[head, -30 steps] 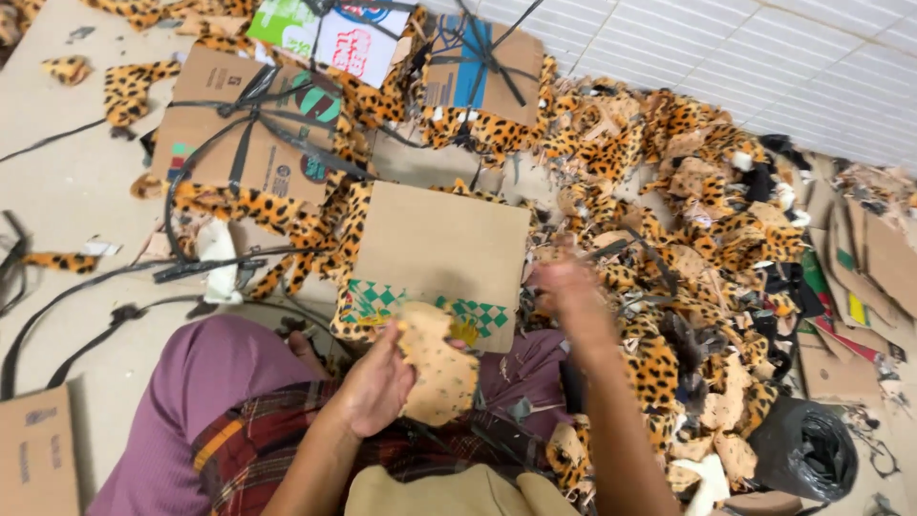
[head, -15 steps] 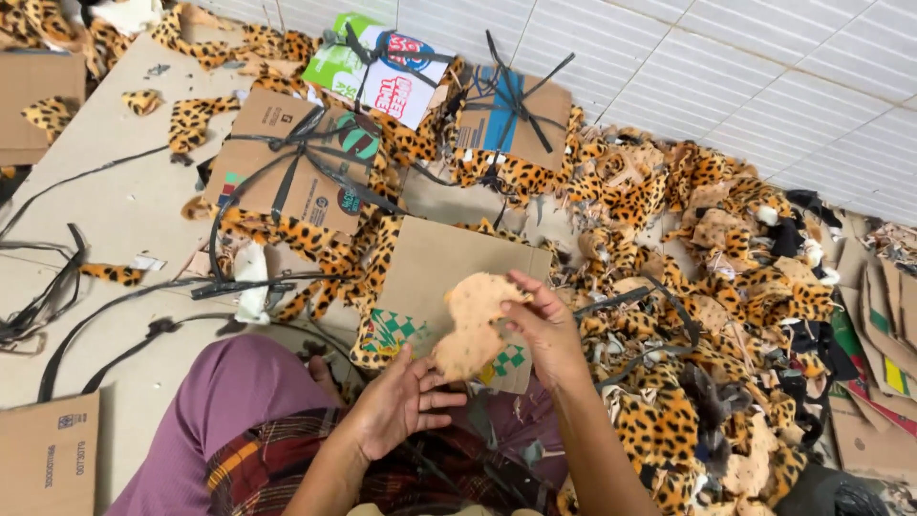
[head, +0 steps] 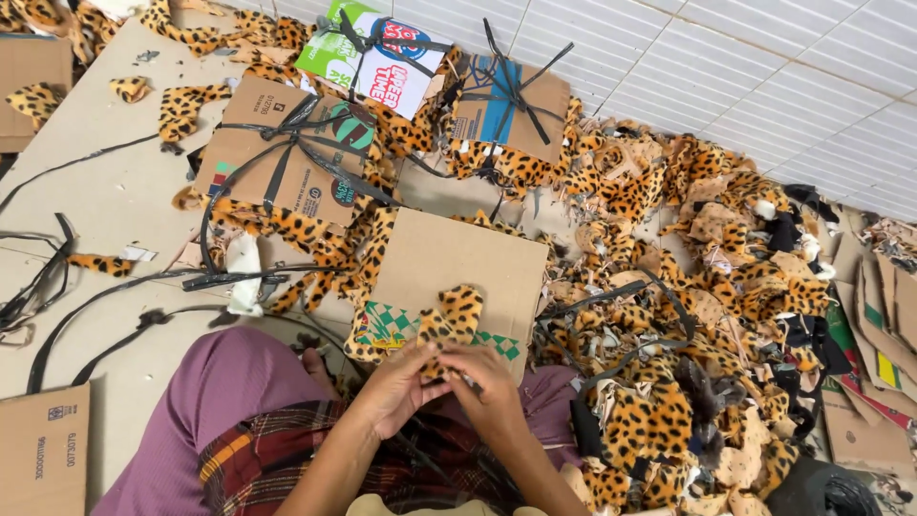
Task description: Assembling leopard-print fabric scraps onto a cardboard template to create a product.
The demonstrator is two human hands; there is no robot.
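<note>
Both my hands meet in front of my lap over a small leopard-print fabric piece (head: pixel 451 320). My left hand (head: pixel 396 387) pinches its lower left edge. My right hand (head: pixel 489 382) grips its lower right part, fingers curled. The piece stands up from my fingers with its spotted fur side facing me. Just behind it lies a flat brown cardboard sheet (head: pixel 449 263) with a green checkered strip along its near edge.
A large heap of leopard-print pieces (head: pixel 688 315) fills the floor to my right. Bundled cardboard boxes tied with black straps (head: pixel 296 158) lie ahead. Black straps (head: pixel 86 315) trail across the floor at left. A cardboard box (head: pixel 43 449) sits near my left knee.
The piece was held with its tan backing showing, first in my left hand, then lifted by my right. Now both hands hold it, spotted side showing.
</note>
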